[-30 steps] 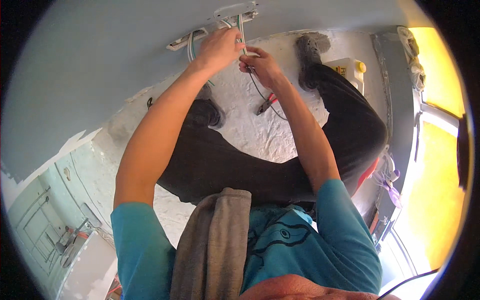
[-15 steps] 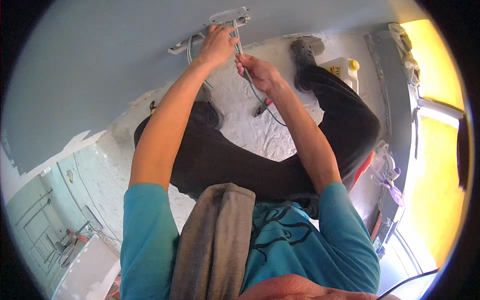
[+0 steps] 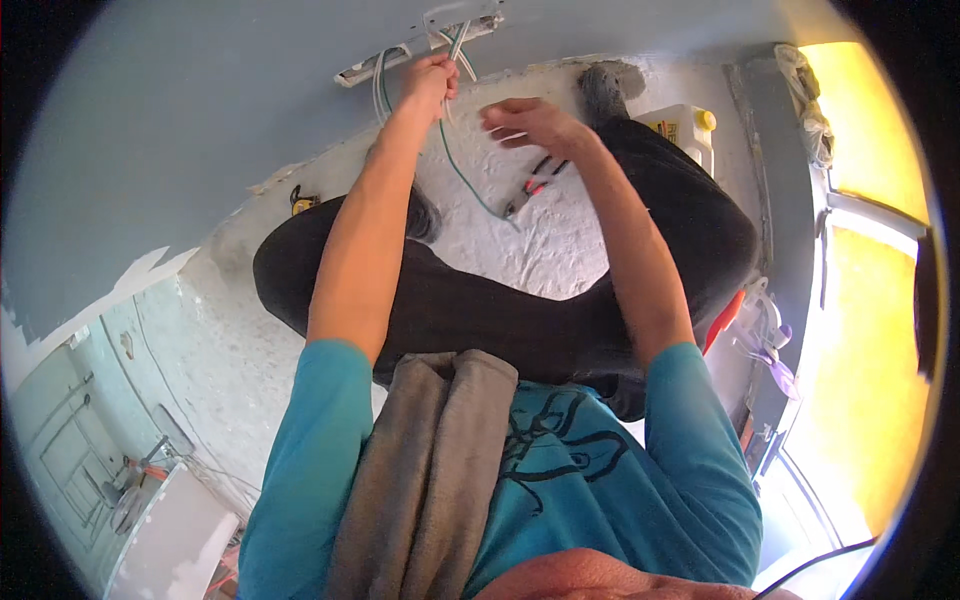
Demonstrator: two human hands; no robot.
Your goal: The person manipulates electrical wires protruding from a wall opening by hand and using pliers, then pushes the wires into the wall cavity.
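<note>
- Loose wires (image 3: 379,88) from the left opening (image 3: 356,76) hang near the left forearm (image 3: 365,230); a sideways swing could snag them.
- The left hand (image 3: 430,85) grips a wire bundle (image 3: 457,42) below the second opening (image 3: 487,25); a slack hold might let strands spring apart.
- A green wire (image 3: 455,165) trails down to the pliers (image 3: 534,187); lifting those could tug it.
- The right hand (image 3: 535,122) is loosely spread, holding nothing.
- Room: grey wall (image 3: 200,120) with ragged paint, rough pale floor (image 3: 500,255), white jug (image 3: 700,145), bright yellow panels (image 3: 870,130).
</note>
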